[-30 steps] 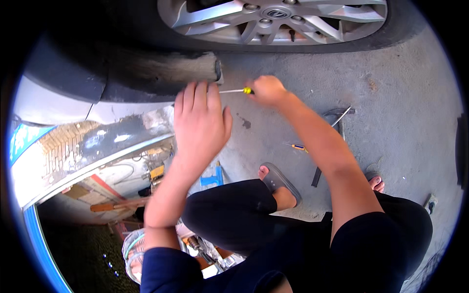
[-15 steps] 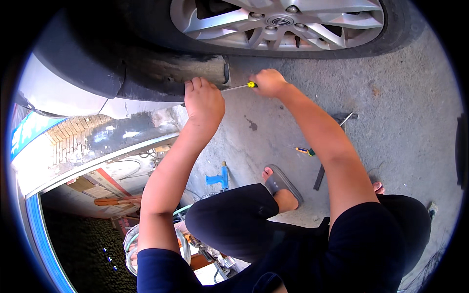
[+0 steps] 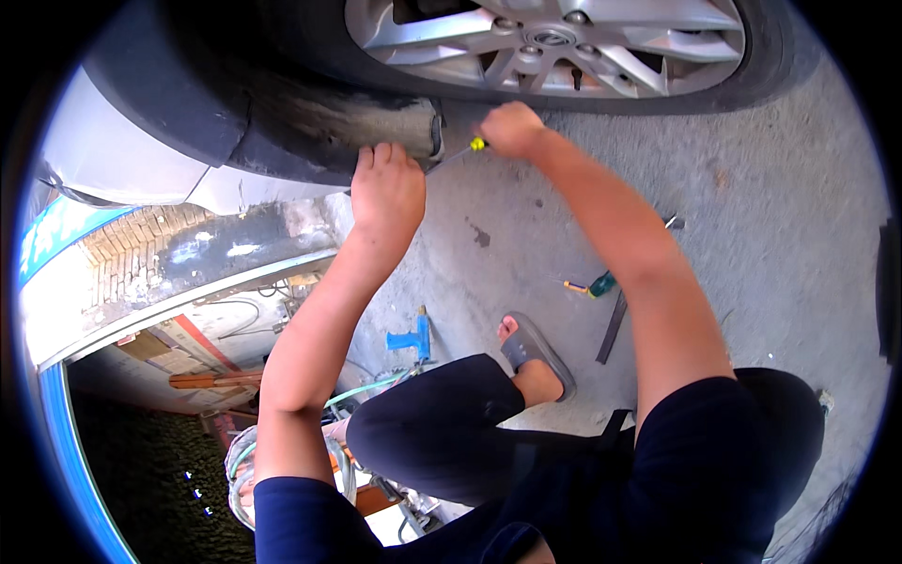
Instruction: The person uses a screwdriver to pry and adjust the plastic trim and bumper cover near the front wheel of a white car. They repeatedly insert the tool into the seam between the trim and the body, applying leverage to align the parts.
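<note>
The fingers of my left hand point(image 3: 388, 188) are hooked over the lower edge of the car's black wheel-arch trim point(image 3: 291, 169), near the trim's end. My right hand point(image 3: 513, 130) is closed round a screwdriver point(image 3: 477, 144) with a yellow-collared handle. Its thin shaft slants down and left toward the trim edge beside my left fingers, and its tip is hidden there. Just above my right hand are the tire point(image 3: 611, 105) and its silver wheel point(image 3: 550, 68). Inside the arch, a worn, dusty liner point(image 3: 395, 125) shows above my left hand.
On the concrete floor lie a blue air gun point(image 3: 409, 340), a second screwdriver point(image 3: 598, 285) and a dark flat bar point(image 3: 612, 329) partly behind my right forearm. My sandalled foot point(image 3: 536, 362) rests below them. Coiled hoses point(image 3: 242, 470) and tools sit at lower left, beside a doorway.
My right hand has moved slightly up toward the tire, and the screwdriver's shaft now slants more steeply. My left hand keeps its hold on the trim. The whole view has shifted a little.
</note>
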Available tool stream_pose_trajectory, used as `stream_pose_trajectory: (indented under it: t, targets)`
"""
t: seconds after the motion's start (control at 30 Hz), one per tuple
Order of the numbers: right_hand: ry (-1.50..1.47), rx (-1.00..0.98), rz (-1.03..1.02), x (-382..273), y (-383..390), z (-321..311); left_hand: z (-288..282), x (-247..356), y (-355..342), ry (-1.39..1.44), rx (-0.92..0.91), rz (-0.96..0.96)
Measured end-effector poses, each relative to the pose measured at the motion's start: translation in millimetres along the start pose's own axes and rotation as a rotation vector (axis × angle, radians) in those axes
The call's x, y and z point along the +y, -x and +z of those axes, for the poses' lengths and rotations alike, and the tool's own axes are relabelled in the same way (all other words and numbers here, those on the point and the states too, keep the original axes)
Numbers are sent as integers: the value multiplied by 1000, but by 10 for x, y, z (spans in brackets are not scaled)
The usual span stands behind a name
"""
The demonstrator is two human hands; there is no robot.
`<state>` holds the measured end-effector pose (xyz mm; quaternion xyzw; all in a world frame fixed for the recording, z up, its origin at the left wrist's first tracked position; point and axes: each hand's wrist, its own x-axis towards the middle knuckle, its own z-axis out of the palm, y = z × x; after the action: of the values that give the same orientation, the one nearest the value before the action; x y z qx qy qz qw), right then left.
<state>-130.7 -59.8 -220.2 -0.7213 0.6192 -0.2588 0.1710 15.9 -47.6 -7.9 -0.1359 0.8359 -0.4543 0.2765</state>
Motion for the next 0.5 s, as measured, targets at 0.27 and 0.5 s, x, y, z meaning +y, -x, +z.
stream_pose_trajectory:
  t: [0.27, 0.5]
  targets:
    - [-719, -89, 51, -370, 759, 536, -3, 9, -8, -8, 81, -10]
    - [-1213, -172, 201, -1099, 1225, 337, -55, 84, -68, -4, 80, -52]
